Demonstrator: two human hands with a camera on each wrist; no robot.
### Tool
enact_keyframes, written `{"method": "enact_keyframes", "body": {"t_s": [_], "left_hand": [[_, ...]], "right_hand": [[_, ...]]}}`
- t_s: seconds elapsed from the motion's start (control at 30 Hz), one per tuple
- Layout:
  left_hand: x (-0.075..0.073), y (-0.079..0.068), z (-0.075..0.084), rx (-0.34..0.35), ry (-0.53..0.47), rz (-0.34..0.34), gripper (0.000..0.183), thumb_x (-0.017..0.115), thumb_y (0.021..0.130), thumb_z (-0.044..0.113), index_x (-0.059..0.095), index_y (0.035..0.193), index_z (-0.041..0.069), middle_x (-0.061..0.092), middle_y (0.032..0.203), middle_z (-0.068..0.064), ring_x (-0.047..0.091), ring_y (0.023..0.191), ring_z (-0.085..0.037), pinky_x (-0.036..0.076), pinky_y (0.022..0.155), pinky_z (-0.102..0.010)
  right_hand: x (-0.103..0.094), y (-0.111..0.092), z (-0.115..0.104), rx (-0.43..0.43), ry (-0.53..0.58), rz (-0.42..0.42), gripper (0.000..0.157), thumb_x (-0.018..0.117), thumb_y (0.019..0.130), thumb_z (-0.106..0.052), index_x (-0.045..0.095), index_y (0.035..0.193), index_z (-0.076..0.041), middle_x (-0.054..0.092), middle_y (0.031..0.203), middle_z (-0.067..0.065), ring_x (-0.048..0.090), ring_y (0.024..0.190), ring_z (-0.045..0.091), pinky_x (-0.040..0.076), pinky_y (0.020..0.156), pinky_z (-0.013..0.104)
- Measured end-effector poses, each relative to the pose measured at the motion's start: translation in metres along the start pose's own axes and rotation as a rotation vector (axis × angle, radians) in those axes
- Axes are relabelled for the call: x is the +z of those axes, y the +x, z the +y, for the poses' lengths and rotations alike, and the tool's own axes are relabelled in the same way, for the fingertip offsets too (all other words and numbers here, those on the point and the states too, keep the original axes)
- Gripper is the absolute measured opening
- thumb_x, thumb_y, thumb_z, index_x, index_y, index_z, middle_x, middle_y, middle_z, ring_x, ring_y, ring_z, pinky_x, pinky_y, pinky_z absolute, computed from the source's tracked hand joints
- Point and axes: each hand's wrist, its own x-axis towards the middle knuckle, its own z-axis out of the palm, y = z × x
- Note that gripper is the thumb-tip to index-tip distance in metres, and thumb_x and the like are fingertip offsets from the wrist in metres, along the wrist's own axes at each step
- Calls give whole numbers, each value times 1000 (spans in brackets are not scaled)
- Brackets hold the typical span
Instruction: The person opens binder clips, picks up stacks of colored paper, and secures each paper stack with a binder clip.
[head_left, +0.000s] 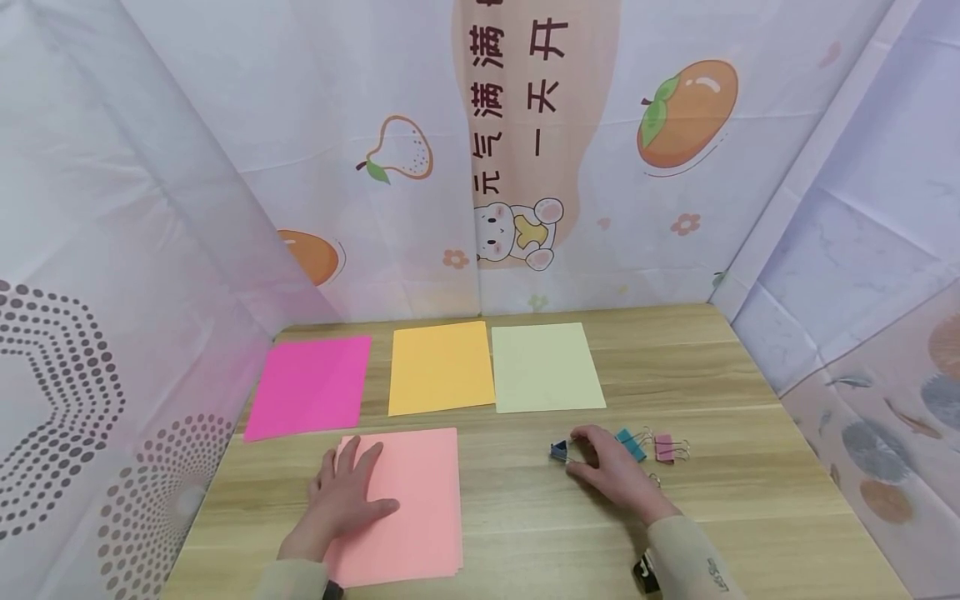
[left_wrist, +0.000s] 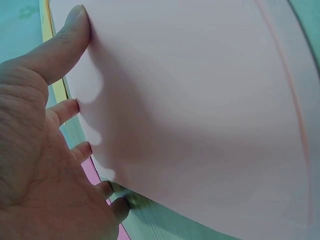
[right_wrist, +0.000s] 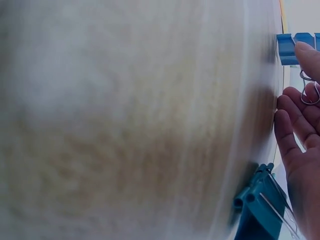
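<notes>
My left hand (head_left: 345, 493) rests with spread fingers on the left part of a stack of salmon-pink paper sheets (head_left: 423, 500). In the left wrist view the thumb lies over the paper (left_wrist: 200, 100) and the fingertips are at its edge. On the right side of the table, my right hand (head_left: 611, 468) pinches a dark blue binder clip (head_left: 559, 451) by its wire handles. The right wrist view shows the thumb over that clip (right_wrist: 287, 50). Close behind the hand lie a teal binder clip (head_left: 630, 445) and a pink binder clip (head_left: 665, 448).
Magenta (head_left: 311, 387), orange-yellow (head_left: 441, 368) and pale green (head_left: 547, 367) sheets lie in a row along the back of the wooden table (head_left: 517, 533). A wire handle (head_left: 655, 480) shows beside the right wrist, its clip hidden. Printed curtains surround the table at back and sides.
</notes>
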Motion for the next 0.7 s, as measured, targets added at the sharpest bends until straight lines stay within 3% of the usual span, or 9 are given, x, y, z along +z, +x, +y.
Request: {"method": "enact_keyframes", "body": {"t_s": [0.43, 0.7], "left_hand": [[1, 0, 0, 7, 17, 27, 103, 82, 77, 55, 35, 159, 14, 8, 167, -23, -2, 146, -62, 8, 100, -86], [-2, -1, 3, -7, 16, 2, 103, 82, 78, 53, 34, 160, 14, 7, 167, -24, -3, 146, -62, 8, 101, -86]], "right_hand": [[-1, 1, -3, 5, -18, 20, 47, 81, 89, -26, 61, 126, -4, 66, 118, 8, 62, 110, 24, 51, 98, 48], [-1, 2, -4, 16, 1, 13, 44, 81, 89, -27, 61, 121, -5, 64, 106, 2, 60, 97, 14, 54, 89, 42]]}}
